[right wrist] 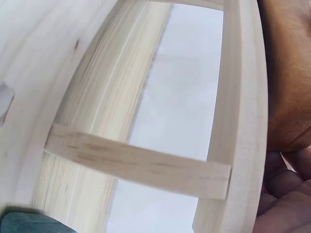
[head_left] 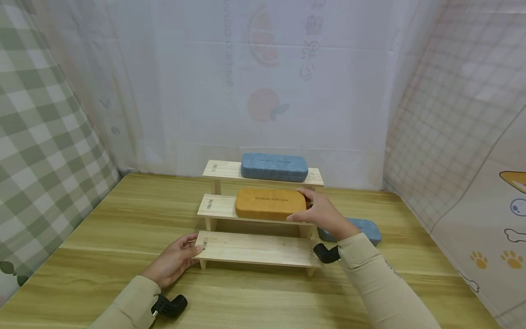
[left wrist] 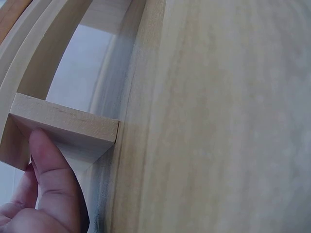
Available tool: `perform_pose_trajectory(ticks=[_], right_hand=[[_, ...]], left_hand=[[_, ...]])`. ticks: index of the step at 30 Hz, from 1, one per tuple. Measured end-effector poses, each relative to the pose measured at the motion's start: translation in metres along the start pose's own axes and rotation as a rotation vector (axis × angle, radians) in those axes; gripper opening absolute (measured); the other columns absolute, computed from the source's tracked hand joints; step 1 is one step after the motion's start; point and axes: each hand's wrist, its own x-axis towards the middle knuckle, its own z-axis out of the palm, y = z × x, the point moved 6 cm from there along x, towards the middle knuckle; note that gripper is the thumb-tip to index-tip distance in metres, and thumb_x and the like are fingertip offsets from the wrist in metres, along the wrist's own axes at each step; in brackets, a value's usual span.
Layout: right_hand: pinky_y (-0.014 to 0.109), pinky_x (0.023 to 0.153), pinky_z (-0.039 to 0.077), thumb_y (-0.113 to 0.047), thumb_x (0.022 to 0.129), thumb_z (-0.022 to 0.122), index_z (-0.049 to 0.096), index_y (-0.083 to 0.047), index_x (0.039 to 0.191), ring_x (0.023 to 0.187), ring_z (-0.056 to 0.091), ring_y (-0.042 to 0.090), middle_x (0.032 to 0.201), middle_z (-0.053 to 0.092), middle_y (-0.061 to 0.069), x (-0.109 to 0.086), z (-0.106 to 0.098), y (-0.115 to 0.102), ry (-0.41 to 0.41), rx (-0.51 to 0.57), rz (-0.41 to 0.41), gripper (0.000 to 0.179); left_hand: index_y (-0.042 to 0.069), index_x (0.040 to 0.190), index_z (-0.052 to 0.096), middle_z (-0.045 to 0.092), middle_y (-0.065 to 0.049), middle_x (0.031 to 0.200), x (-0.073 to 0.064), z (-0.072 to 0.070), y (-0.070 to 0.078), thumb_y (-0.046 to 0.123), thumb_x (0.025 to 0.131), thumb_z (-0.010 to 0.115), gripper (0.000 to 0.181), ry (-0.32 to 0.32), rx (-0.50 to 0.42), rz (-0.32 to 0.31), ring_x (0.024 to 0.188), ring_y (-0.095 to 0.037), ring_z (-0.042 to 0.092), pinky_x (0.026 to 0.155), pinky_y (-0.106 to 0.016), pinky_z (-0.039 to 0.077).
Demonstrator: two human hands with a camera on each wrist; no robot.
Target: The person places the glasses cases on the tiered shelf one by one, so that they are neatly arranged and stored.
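Note:
A three-step wooden display rack point(head_left: 255, 248) stands on the table. On its middle step lies a mustard-yellow glasses case point(head_left: 267, 203) with dark lettering on the lid. My right hand point(head_left: 322, 214) grips the right end of this case, thumb at the front and fingers behind. In the right wrist view the case point(right wrist: 291, 73) shows only in part, above the fingers. My left hand point(head_left: 176, 259) holds the left end of the lowest step; the left wrist view has a finger against the end support point(left wrist: 68, 119). A blue glasses case point(head_left: 274, 167) rests on the top step.
Another blue glasses case point(head_left: 370, 230) lies on the wood-grain table point(head_left: 135, 219) right of the rack, partly behind my right forearm. A white printed curtain point(head_left: 176, 91) hangs behind the table. Checked cloth point(head_left: 45, 105) bounds the left side, and a patterned sheet point(head_left: 464, 137) the right.

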Motion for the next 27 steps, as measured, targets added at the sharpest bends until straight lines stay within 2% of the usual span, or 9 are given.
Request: perform_pose_trajectory(ticks=[9, 16, 27], right_hand=[[0.036, 0.081, 0.052, -0.024, 0.076, 0.082, 0.034, -0.005, 0.147, 0.106, 0.056, 0.028, 0.124, 0.054, 0.019, 0.0022, 0.0016, -0.0004, -0.018, 0.016, 0.022, 0.088], [0.037, 0.079, 0.05, -0.025, 0.08, 0.08, 0.034, -0.002, 0.148, 0.104, 0.057, 0.028, 0.123, 0.054, 0.02, 0.002, 0.0024, -0.0044, -0.04, -0.047, -0.021, 0.084], [0.039, 0.084, 0.052, -0.027, 0.081, 0.08, 0.028, -0.001, 0.151, 0.114, 0.056, 0.034, 0.131, 0.051, 0.023, 0.0009, 0.003, -0.0061, -0.034, -0.1, -0.025, 0.09]], left_hand=[[-0.011, 0.148, 0.012, 0.048, -0.014, 0.121, 0.0012, 0.0003, -0.0025, 0.009, 0.099, 0.051, 0.065, 0.008, -0.001, 0.003, 0.097, -0.012, 0.056, 0.083, -0.028, 0.047], [-0.011, 0.148, 0.011, 0.047, -0.016, 0.123, 0.0008, 0.0012, -0.0018, 0.009, 0.099, 0.051, 0.066, -0.002, -0.004, 0.015, 0.098, -0.013, 0.056, 0.084, -0.029, 0.047], [-0.012, 0.148, 0.011, 0.048, -0.013, 0.121, 0.0009, 0.0012, -0.0028, 0.01, 0.099, 0.051, 0.066, -0.008, -0.013, 0.022, 0.098, -0.012, 0.056, 0.083, -0.028, 0.046]])
